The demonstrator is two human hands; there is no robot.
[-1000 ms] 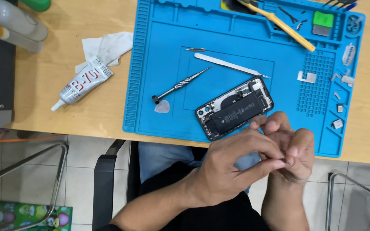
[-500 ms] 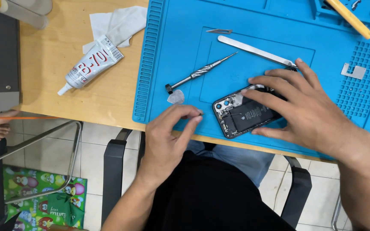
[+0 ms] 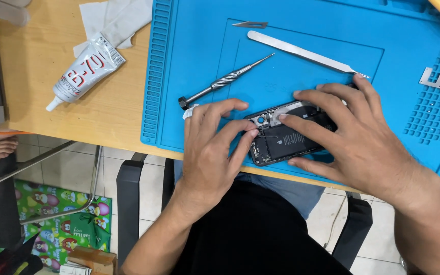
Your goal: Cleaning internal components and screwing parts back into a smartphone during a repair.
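Note:
An opened phone point(image 3: 283, 140) with its insides showing lies on the blue work mat point(image 3: 332, 61) near the table's front edge. My right hand point(image 3: 355, 140) is spread over the phone's right half, fingertips resting on its upper edge and side. My left hand point(image 3: 212, 147) touches the phone's left end near the camera module, with the index and middle fingertips on it. A small white pick point(image 3: 189, 112) peeks out beside my left index finger.
A metal screwdriver point(image 3: 225, 81), long tweezers point(image 3: 306, 53) and a small blade point(image 3: 250, 24) lie on the mat above the phone. A glue tube point(image 3: 85, 69) and white tissue point(image 3: 115, 18) sit on the wooden table at left. A small metal plate point(image 3: 438, 79) is at the right.
Both hands have moved from in front of the table onto the phone; my left hand went from beside the phone to touching its left end. The view moved closer.

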